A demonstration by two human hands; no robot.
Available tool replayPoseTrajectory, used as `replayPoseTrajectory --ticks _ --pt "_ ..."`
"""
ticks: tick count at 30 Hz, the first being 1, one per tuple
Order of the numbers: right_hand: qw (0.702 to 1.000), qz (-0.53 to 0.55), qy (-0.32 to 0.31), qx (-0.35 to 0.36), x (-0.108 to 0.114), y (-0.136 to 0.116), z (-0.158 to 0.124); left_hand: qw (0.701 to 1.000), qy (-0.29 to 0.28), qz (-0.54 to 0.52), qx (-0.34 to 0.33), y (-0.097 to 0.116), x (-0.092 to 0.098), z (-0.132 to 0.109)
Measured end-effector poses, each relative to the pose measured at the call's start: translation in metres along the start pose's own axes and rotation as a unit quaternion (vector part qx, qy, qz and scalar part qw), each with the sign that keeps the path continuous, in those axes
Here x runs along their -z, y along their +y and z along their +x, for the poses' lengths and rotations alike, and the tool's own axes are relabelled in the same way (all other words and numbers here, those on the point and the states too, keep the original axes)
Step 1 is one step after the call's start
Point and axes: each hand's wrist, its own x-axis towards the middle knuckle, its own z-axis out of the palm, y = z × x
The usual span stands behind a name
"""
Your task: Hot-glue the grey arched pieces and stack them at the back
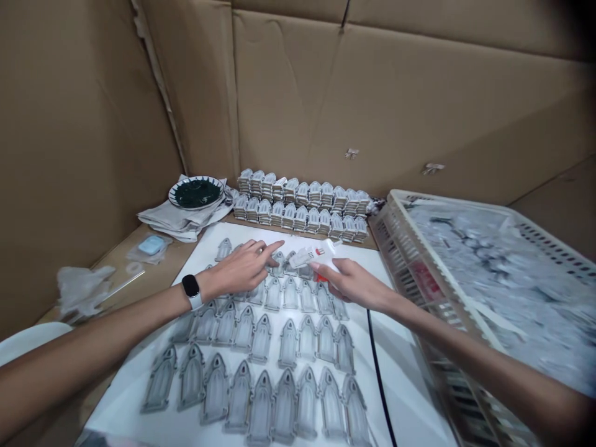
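My right hand (354,284) is closed around a small white plastic bottle (313,253) with red markings and a narrow tip, tilted over the back rows. A red part shows near the fingers. Fingers stretched out, my left hand (249,266) is low over the back rows, its index finger pointing right toward the bottle; whether it touches a piece I cannot tell. Several rows of grey, arch-shaped pieces (285,400) with pale, window-like middles lie flat on a white board (125,388). My hands cover some of the back pieces.
Stacks of similar arched pieces (300,217) line the back. On the right stands a cream plastic crate (404,214) full of clear-wrapped items. At left are a plate (173,197) of dark green material, folded cloths (179,222), a blue-white object (151,244) and crumpled plastic (84,287). Cardboard walls (288,93) enclose the area.
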Motion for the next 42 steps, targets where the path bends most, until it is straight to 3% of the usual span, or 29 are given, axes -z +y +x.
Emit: replayPoseTrajectory --ticks 6,22,33,37,42 --pt "1.000 0.007 -0.006 0.013 -0.016 0.003 0.005 1.000 0.001 0.009 0.011 0.000 -0.002 -0.001" --pt "0.998 -0.050 0.007 0.031 -0.019 0.013 0.012 0.999 -0.008 0.037 0.011 0.002 -0.001 -0.002" --pt "0.989 -0.145 0.015 0.031 -0.019 0.005 0.013 1.000 -0.003 0.029 0.007 -0.001 -0.006 -0.003" --pt "0.973 -0.223 0.017 0.049 -0.013 -0.006 0.011 0.999 0.004 0.038 0.002 -0.003 -0.008 -0.004" --pt "0.946 -0.310 -0.011 0.091 -0.002 -0.047 0.024 0.998 0.013 0.054 -0.004 -0.007 -0.009 -0.005"
